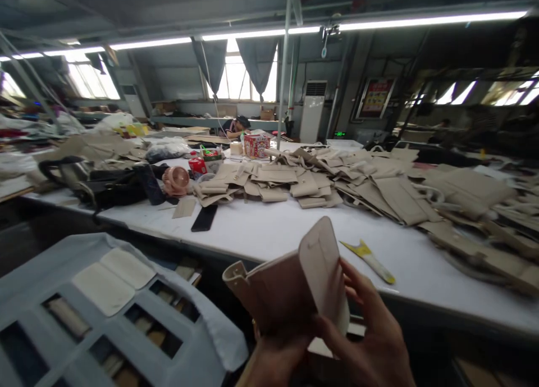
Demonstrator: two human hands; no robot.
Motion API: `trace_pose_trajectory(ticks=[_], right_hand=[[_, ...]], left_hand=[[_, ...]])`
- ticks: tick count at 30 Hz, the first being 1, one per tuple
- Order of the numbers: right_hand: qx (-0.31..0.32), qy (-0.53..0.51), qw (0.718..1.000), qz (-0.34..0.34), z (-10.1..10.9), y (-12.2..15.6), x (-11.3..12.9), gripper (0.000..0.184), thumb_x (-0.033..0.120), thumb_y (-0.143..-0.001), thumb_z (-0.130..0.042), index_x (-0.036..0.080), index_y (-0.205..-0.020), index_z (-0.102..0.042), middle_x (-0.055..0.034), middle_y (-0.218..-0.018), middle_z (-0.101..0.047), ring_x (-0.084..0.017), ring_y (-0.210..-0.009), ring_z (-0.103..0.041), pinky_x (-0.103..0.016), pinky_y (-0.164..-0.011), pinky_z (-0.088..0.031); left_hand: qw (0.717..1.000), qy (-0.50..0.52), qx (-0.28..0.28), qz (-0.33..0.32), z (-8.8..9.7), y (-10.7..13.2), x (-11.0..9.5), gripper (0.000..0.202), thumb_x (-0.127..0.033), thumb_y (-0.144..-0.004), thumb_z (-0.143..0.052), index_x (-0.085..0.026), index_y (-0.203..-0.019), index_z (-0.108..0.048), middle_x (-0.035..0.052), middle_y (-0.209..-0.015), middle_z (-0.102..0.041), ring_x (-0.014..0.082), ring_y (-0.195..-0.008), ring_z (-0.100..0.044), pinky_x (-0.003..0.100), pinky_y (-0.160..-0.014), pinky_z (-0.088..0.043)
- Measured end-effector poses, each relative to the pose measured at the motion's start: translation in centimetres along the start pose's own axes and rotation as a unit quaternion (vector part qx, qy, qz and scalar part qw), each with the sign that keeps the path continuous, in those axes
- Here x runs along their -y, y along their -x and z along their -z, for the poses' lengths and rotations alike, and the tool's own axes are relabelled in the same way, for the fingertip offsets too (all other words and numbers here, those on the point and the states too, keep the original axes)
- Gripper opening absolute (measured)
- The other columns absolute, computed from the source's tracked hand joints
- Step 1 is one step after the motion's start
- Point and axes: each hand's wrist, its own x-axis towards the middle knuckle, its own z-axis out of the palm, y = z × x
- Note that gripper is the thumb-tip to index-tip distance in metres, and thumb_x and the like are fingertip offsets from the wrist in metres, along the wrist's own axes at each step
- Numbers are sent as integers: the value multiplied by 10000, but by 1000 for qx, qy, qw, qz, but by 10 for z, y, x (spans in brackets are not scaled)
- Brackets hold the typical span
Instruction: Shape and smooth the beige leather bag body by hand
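Note:
A beige leather bag piece [286, 286] is held up in front of me, spread partly open, with a rounded flap on its right and a curled edge with small holes on its left. My right hand [370, 325] pinches the flap side, thumb at the inner face and fingers behind. From below, my left hand [278, 356] is closed around the lower part; most of its fingers are hidden. Just beyond my right hand, a yellow-and-white pointed tool [370, 260] lies on the white table [261, 227].
Piles of beige leather pieces [290, 176] cover the table's far side. A dark phone [204, 218], a pink fan [176, 181] and a black bag [105, 182] lie leftward. A grey cloth-covered rack with openings [160, 297] stands lower left. Another person [236, 127] bends over farther back.

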Motion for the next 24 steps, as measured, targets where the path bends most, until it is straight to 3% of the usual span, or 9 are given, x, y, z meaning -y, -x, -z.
trace_pose_trajectory(ticks=[3, 5, 7, 11, 14, 16, 19, 22, 24], right_hand=[[-40, 18, 999, 28, 30, -16, -23, 720, 427, -775, -731, 310, -1415, -421, -65, -1296, -589, -282, -1077, -622, -463, -933, -548], [-67, 25, 997, 33, 41, -22, -36, 709, 411, -784, -729, 307, -1417, -427, -72, -1322, -573, -286, -1078, -618, -480, -920, -548], [-78, 38, 995, 41, 44, -23, -47, 702, 397, -787, -730, 294, -1416, -434, -78, -1320, -575, -291, -1074, -619, -496, -925, -542], [-58, 56, 995, 64, 32, -17, -61, 694, 386, -806, -715, 252, -1423, -427, -92, -1336, -563, -298, -1114, -599, -507, -971, -517], [-45, 66, 993, 88, 19, -11, -68, 682, 371, -824, -698, 219, -1426, -415, -104, -1357, -544, -292, -1165, -573, -461, -966, -526], [-32, 81, 990, 114, 13, -7, -72, 673, 348, -836, -687, 196, -1428, -406, -109, -1354, -539, -281, -1199, -554, -429, -983, -514], [-7, 114, 981, 158, 11, -1, -79, 663, 307, -854, -670, 168, -1438, -387, -117, -1343, -537, -265, -1215, -543, -394, -1003, -491], [14, 164, 965, 205, 15, 5, -86, 629, 245, -872, -645, 153, -1440, -393, -127, -1338, -545, -263, -1198, -550, -390, -980, -484], [34, 209, 947, 243, 19, 9, -91, 605, 215, -881, -627, 147, -1440, -405, -133, -1333, -557, -268, -1180, -556, -401, -955, -479]], left_hand=[[996, -6, -79, -40, 13, -8, -7, 355, -328, -893, -645, -265, -1239, -594, 63, -969, -700, 139, -673, -639, 218, -616, -541], [987, -38, -159, 1, 26, -13, -5, 381, -206, -872, -656, -274, -1238, -571, 48, -1024, -644, 97, -628, -575, 203, -563, -510], [977, -68, -191, 67, 34, -19, 1, 498, -221, -853, -672, -290, -1317, -505, 73, -1209, -569, 114, -734, -590, 232, -623, -537], [979, -52, -139, 141, 35, -34, 13, 748, -286, -837, -689, -351, -1471, -298, 74, -1472, -408, 216, -1116, -584, 364, -920, -542], [980, 0, -107, 166, 30, -44, 22, 805, -266, -832, -696, -382, -1487, -244, 32, -1435, -482, 211, -1185, -564, 379, -1015, -490], [980, 21, -80, 179, 28, -47, 28, 729, -245, -845, -678, -379, -1457, -305, -2, -1298, -602, 184, -1123, -607, 349, -1006, -489], [979, 17, -36, 200, 26, -46, 37, 433, -219, -870, -632, -323, -1271, -509, -41, -1028, -692, 152, -947, -664, 285, -890, -514], [974, -13, 15, 226, 20, -40, 48, 206, -190, -857, -618, -270, -1046, -595, -40, -920, -689, 153, -855, -660, 272, -786, -507], [970, -41, 54, 233, 14, -31, 57, 171, -157, -834, -610, -254, -974, -626, -14, -943, -689, 175, -896, -650, 297, -818, -502]])
